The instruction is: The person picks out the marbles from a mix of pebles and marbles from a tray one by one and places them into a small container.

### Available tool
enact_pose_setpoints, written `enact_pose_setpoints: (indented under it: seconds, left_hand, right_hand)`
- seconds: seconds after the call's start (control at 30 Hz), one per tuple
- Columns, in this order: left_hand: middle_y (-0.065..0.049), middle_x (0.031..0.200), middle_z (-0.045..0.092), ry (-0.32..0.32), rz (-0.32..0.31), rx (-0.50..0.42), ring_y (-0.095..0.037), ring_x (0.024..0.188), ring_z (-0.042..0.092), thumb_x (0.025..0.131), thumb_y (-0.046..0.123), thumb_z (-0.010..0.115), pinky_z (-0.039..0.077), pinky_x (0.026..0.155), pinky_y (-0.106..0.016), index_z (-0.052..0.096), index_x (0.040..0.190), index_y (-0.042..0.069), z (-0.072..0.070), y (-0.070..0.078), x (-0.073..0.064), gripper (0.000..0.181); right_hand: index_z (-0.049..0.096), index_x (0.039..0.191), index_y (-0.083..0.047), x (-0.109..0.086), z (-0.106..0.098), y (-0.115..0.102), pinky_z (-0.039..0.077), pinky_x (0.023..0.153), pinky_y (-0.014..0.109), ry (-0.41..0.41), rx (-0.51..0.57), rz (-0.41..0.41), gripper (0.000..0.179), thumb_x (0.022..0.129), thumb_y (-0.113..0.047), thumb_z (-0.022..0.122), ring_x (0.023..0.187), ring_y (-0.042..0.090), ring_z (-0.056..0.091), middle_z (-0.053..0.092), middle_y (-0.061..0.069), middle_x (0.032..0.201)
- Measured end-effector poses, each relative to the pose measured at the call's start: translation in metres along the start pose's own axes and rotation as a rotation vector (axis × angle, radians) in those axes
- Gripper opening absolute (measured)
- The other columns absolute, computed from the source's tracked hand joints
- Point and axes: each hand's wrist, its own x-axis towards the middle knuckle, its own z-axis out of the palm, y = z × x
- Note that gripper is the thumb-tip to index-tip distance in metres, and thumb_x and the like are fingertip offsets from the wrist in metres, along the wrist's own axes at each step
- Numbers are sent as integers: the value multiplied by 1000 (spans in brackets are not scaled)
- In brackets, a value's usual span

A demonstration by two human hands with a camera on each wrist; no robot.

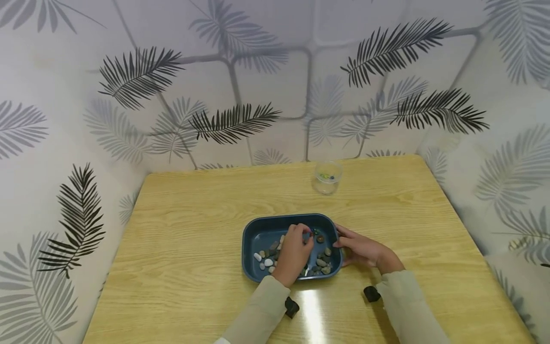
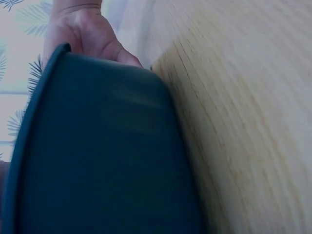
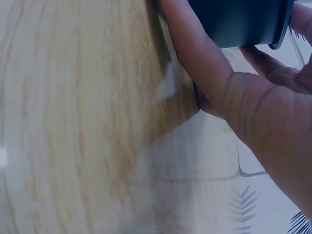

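A dark blue rectangular tray [image 1: 261, 222] stands on the table with several pebbles [image 1: 268, 262] in it, grey, brown and white. My left hand [image 1: 293, 255] reaches over the near rim into it, fingers bent down. By its fingertips lie small dark, reddish and green bits; whether the fingers pinch one cannot be told. My right hand [image 1: 361, 247] grips the tray's right end, thumb at the rim and fingers along the outer wall. In the right wrist view, fingers [image 3: 202, 58] lie against the tray's side [image 3: 239, 22]. The tray wall [image 2: 107, 146] hides the left fingers in the left wrist view.
A clear plastic cup [image 1: 327, 179] with a few small coloured pieces stands behind the tray, toward the back edge. Wood-grain table [image 1: 185, 248] surrounds the tray. Walls with a leaf pattern [image 1: 234, 122] close off the back and sides.
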Motion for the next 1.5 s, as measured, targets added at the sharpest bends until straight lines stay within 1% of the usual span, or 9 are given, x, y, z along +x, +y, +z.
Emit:
enact_pose_setpoints:
  seconds: [0.07,0.13,0.3,0.5,0.63,0.73,1.07,1.3,1.5]
  left_hand:
    - [-4,98,47,7,-4,25,-11,66,45,88,19,54,41,53,-23,55,104,9,1,0,3,18]
    - [-5,96,47,10,-3,43,-11,63,44,88,19,54,39,52,-23,55,103,9,3,0,5,18]
    - [-7,92,49,18,21,89,-11,63,43,85,14,58,39,52,-23,56,100,6,7,-2,10,17]
    - [-4,90,51,-1,9,201,-14,73,48,85,16,58,42,60,-26,59,97,8,11,-1,12,15]
    - [-3,90,53,6,25,270,-18,79,51,85,16,59,44,66,-29,62,96,10,12,0,13,14]
    - [-2,90,54,11,34,304,-18,80,51,84,16,59,44,66,-29,63,96,12,13,0,13,13]
    - [1,86,54,-8,38,334,-15,77,49,85,16,59,44,65,-28,64,96,12,15,-3,13,13]
    - [2,83,54,-21,22,339,-16,76,48,84,16,60,43,64,-28,63,93,12,14,-3,12,10]
    - [3,83,53,-45,15,400,-15,76,47,84,20,59,43,66,-29,62,91,16,16,-3,14,9]
  right_hand:
    - [12,142,-30,0,1,0,46,72,53,0,4,3,67,89,-12,47,110,33,39,12,9,144]
    - [10,142,-29,0,1,0,46,72,53,-6,4,0,67,89,-12,46,110,33,38,10,11,144]
    - [8,143,-28,1,1,0,46,72,53,-15,-1,-11,67,89,-11,45,111,33,38,6,12,145]
    - [7,143,-30,0,-1,0,45,73,54,-39,8,-17,67,90,-9,43,112,34,38,3,11,146]
    - [7,142,-30,-1,-1,0,45,74,54,-51,15,-21,68,90,-11,45,112,35,39,4,11,145]
    - [8,142,-30,-1,-1,0,44,74,55,-58,21,-26,66,90,-11,45,111,34,39,6,12,145]
    - [12,142,-32,2,-2,2,44,74,55,-67,36,-30,65,90,-11,45,111,34,40,12,11,144]
    - [12,142,-32,2,-1,3,44,74,54,-64,41,-27,64,90,-10,44,109,34,42,12,11,144]
    - [11,142,-31,-1,0,3,45,74,53,-54,34,-26,65,90,-12,46,107,33,44,12,11,144]
